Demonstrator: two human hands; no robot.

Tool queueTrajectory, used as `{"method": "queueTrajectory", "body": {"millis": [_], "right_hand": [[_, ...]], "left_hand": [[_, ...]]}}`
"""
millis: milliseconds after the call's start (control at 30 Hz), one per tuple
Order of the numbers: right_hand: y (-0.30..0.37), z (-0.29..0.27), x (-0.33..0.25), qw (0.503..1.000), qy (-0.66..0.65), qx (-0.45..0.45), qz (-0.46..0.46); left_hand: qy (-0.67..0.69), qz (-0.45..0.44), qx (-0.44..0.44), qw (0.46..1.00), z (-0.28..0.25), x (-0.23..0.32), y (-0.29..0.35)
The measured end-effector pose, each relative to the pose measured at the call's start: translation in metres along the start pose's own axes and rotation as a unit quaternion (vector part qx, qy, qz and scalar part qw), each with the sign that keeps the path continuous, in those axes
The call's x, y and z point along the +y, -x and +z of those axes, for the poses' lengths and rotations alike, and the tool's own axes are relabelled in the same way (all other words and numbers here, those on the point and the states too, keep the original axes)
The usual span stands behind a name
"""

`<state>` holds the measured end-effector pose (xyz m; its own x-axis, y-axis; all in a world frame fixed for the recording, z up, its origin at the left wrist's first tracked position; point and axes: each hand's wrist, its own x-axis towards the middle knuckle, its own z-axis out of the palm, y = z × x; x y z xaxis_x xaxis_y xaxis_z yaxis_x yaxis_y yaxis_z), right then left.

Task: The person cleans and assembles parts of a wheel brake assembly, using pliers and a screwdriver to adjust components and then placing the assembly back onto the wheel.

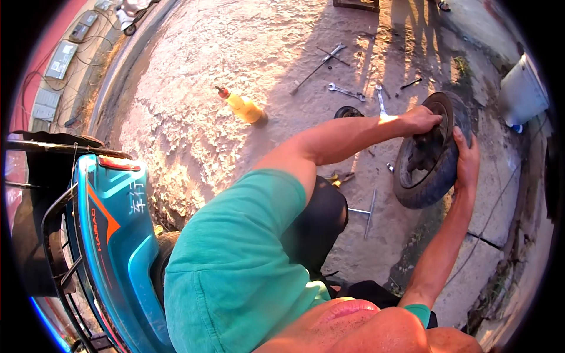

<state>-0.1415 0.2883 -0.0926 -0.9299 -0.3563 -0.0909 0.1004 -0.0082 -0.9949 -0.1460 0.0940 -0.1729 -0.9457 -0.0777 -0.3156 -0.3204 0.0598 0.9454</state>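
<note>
Both my hands are on a small black wheel with its tyre (419,195), which stands tilted on the ground at the right. My left hand (421,120) reaches across to its upper inner rim, with the fingers curled at the rim's edge; the fingertips are partly hidden. Against the tyre's outer right side lies my right hand (467,157), gripping it with the thumb toward the rim. Close by the left forearm lie a combination spanner (382,103), another spanner (346,92) and a dark round part (348,112).
A T-handle wrench (369,213) and yellow-handled pliers (338,181) lie near my knee. Farther off are a cross-shaped pair of tools (318,67) and a yellow bottle (243,107). A blue vehicle body (118,223) stands left; a whitish bucket (523,92) is at right.
</note>
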Motion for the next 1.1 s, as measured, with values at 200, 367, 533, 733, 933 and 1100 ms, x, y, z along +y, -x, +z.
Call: {"method": "queueTrajectory", "body": {"millis": [200, 367, 533, 733, 933, 1100], "right_hand": [[0.001, -0.001, -0.001, 1.000, 0.001, -0.006, 0.011], [0.001, -0.003, 0.000, 1.000, 0.007, -0.001, 0.003], [0.006, 0.003, -0.004, 0.999, 0.011, 0.030, 0.005], [0.006, 0.003, -0.005, 1.000, -0.001, 0.018, 0.016], [0.002, -0.002, 0.004, 1.000, -0.016, -0.012, 0.020], [0.007, -0.010, -0.005, 0.999, -0.018, 0.034, 0.025]], "left_hand": [[-0.080, 0.166, 0.027, 0.983, 0.000, -0.005, 0.001], [-0.009, -0.009, 0.014, 1.000, 0.003, 0.014, 0.009], [-0.054, 0.141, 0.030, 0.988, 0.000, 0.008, 0.012], [0.079, 0.042, 0.036, 0.995, 0.006, -0.003, -0.005], [-0.005, 0.136, 0.020, 0.990, 0.003, -0.006, -0.001], [0.098, 0.017, 0.026, 0.995, 0.014, 0.005, -0.002]]}}
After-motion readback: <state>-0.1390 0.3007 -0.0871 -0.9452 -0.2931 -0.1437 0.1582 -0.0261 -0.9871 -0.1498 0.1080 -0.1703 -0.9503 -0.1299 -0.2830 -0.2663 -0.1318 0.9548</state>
